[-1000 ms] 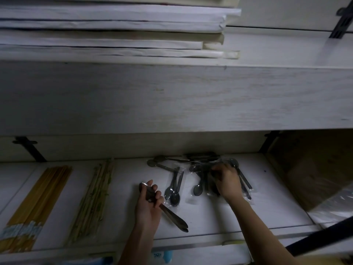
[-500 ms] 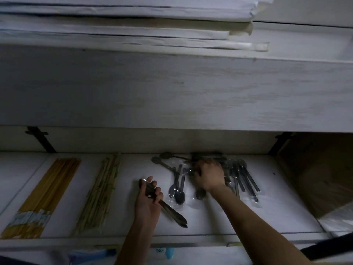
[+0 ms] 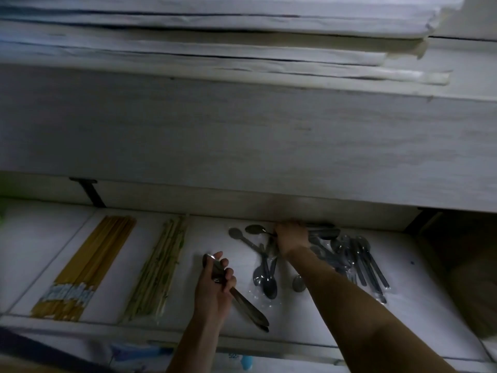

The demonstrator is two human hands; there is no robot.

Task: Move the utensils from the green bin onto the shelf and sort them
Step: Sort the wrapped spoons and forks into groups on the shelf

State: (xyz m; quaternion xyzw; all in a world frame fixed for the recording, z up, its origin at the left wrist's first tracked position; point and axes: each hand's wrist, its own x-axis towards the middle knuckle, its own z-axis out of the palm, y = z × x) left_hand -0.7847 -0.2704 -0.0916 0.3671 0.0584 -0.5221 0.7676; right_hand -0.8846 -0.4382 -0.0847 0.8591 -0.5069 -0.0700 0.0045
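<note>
Shelf (image 3: 309, 328): white wooden lower board that carries every utensil in view; a thick white upper board (image 3: 242, 135) overhangs its far edge.
Left hand (image 3: 215, 288): fingers and thumb are wrapped tightly round a bundle of long silver metal utensils (image 3: 251, 312), held near the middle of the shelf. The bundle slants from the fist toward the near right, and short ends stick out beyond the thumb.
Right hand (image 3: 291, 236): reaches to the far edge, palm down on a heap of dark metal spoons (image 3: 324, 234). Its fingertips are lost in shadow under the upper board, so I cannot tell whether it grips anything.
Loose spoons (image 3: 265, 277): a few silver ones in clear wrappers, lying between the two hands with their bowls toward the near side.
Wrapped cutlery (image 3: 365, 267): dark pieces in clear plastic sleeves, right of the right forearm.
Yellow chopsticks (image 3: 83, 267): a banded wooden bundle lying far left.
Green-patterned chopsticks (image 3: 161, 267): a pale bundle just right of the yellow one, well apart from the spoons.
Upper board load: stacked flat white sheets (image 3: 215, 36).
</note>
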